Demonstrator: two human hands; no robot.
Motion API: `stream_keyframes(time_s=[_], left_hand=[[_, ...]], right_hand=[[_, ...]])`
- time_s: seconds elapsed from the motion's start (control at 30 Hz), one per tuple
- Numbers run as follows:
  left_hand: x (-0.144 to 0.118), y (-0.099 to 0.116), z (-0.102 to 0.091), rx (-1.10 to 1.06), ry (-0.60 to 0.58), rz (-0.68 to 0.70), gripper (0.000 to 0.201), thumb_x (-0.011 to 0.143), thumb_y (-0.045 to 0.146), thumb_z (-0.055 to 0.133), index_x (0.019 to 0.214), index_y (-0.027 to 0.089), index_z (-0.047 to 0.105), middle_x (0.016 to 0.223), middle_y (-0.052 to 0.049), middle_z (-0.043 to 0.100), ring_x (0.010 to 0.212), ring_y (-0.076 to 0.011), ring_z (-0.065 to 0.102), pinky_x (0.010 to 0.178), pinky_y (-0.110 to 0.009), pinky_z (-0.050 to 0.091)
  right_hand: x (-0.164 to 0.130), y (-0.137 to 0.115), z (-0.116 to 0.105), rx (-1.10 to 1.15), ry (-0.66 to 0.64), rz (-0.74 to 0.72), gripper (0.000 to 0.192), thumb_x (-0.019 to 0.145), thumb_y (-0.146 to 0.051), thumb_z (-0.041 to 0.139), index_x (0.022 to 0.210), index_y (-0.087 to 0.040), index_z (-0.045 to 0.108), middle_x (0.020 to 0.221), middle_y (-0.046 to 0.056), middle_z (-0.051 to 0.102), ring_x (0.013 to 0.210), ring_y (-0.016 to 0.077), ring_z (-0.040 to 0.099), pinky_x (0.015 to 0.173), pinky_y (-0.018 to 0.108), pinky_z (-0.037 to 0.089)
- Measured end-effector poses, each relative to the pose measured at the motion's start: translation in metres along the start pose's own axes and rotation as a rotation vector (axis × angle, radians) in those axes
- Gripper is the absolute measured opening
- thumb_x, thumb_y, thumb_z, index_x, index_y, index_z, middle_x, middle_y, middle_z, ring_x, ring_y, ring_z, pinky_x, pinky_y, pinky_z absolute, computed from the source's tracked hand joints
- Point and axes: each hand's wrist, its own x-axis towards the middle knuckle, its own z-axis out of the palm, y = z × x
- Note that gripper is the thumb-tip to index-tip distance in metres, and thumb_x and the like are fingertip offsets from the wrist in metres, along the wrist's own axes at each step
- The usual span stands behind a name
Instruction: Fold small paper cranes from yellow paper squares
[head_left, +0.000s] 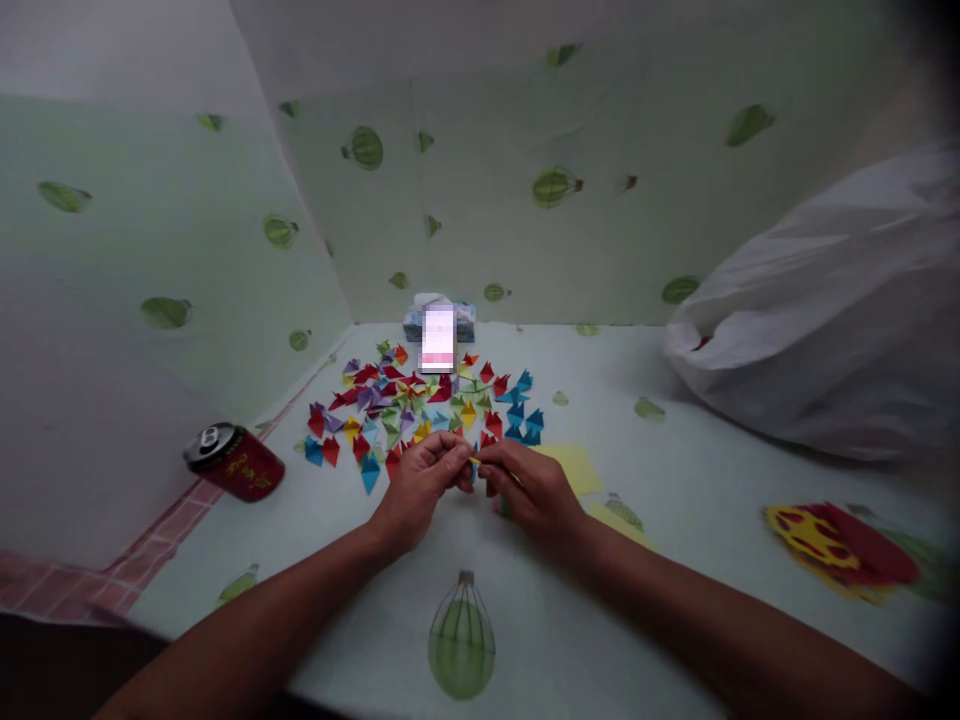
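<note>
My left hand (435, 475) and my right hand (531, 483) meet above the middle of the table, fingers pinched together. Between their fingertips shows a small piece of yellow paper (474, 460), gripped from both sides and mostly hidden. Just beyond lie many small folded paper pieces (367, 400) in red, blue, purple, green, yellow and orange, spread over the table. Sheets of yellow paper (574, 468) rest flat beside and partly behind my right hand. A small pinkish-green thing under the right fingers is too covered to name.
A phone with a lit screen (439, 338) leans on a tissue box (465, 320) by the back wall. At left stands a dark red drink can (238, 462). On the right are a large white plastic bag (825, 320) and yellow and red paper cutouts (840, 550).
</note>
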Motion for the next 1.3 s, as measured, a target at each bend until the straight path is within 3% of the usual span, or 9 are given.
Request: stream_keyframes(time_s=[0.13, 0.43, 0.63, 0.8, 1.07, 1.17, 1.3], left_hand=[[0.000, 0.000, 0.000, -0.002, -0.018, 0.020, 0.027, 0.077, 0.043, 0.077, 0.081, 0.018, 0.065, 0.063, 0.003, 0.060, 0.057, -0.0091, 0.054, 0.060, -0.023, 0.043], [-0.001, 0.002, 0.000, -0.064, -0.053, 0.055, 0.032, 0.076, 0.044, 0.077, 0.076, 0.018, 0.059, 0.059, 0.004, 0.056, 0.054, -0.0086, 0.051, 0.058, -0.023, 0.042], [-0.004, 0.005, 0.000, 0.088, -0.015, 0.179, 0.026, 0.080, 0.042, 0.073, 0.077, 0.019, 0.061, 0.062, 0.003, 0.058, 0.057, -0.0101, 0.053, 0.061, -0.025, 0.044], [-0.013, 0.007, 0.006, 0.183, -0.061, 0.186, 0.024, 0.077, 0.041, 0.076, 0.077, 0.019, 0.065, 0.066, 0.001, 0.060, 0.059, -0.0120, 0.056, 0.061, -0.027, 0.048], [-0.020, 0.001, 0.012, 0.240, -0.149, 0.151, 0.016, 0.078, 0.034, 0.075, 0.079, 0.021, 0.067, 0.067, 0.000, 0.064, 0.063, -0.0142, 0.060, 0.063, -0.028, 0.050], [-0.023, 0.002, 0.014, 0.270, -0.164, 0.167, 0.015, 0.079, 0.034, 0.073, 0.080, 0.020, 0.068, 0.068, -0.001, 0.064, 0.063, -0.0142, 0.061, 0.063, -0.028, 0.051], [-0.027, 0.001, 0.017, 0.248, -0.128, 0.168, 0.020, 0.079, 0.033, 0.074, 0.095, 0.022, 0.068, 0.079, -0.002, 0.068, 0.071, -0.0160, 0.065, 0.071, -0.031, 0.054]], right_hand=[[0.001, -0.003, -0.001, 0.123, -0.017, 0.126, 0.021, 0.100, -0.028, 0.049, 0.089, -0.018, 0.063, 0.068, 0.000, 0.061, 0.054, 0.0106, 0.058, 0.058, 0.023, 0.048], [0.009, -0.018, -0.004, 0.215, -0.056, 0.238, 0.021, 0.100, -0.030, 0.050, 0.087, -0.020, 0.063, 0.067, -0.001, 0.063, 0.053, 0.0106, 0.059, 0.056, 0.023, 0.048], [0.007, -0.026, -0.006, -0.061, -0.019, 0.140, 0.014, 0.096, -0.023, 0.054, 0.088, -0.018, 0.064, 0.077, 0.004, 0.065, 0.068, 0.0156, 0.060, 0.065, 0.028, 0.046], [-0.013, -0.035, -0.009, -0.160, 0.071, 0.221, 0.016, 0.093, -0.021, 0.057, 0.078, -0.020, 0.061, 0.071, 0.003, 0.061, 0.066, 0.0163, 0.057, 0.063, 0.029, 0.044], [-0.040, -0.046, -0.001, 0.190, 0.158, 0.563, 0.013, 0.089, -0.029, 0.063, 0.081, -0.019, 0.062, 0.066, 0.000, 0.064, 0.057, 0.0134, 0.061, 0.057, 0.026, 0.047], [-0.042, -0.042, -0.002, 0.406, 0.146, 0.633, 0.017, 0.087, -0.034, 0.066, 0.082, -0.018, 0.061, 0.069, 0.000, 0.065, 0.057, 0.0128, 0.062, 0.059, 0.027, 0.049], [-0.044, -0.038, -0.006, 0.734, 0.165, 0.768, 0.025, 0.085, -0.040, 0.068, 0.080, -0.017, 0.060, 0.072, 0.000, 0.067, 0.055, 0.0112, 0.062, 0.059, 0.027, 0.051]])
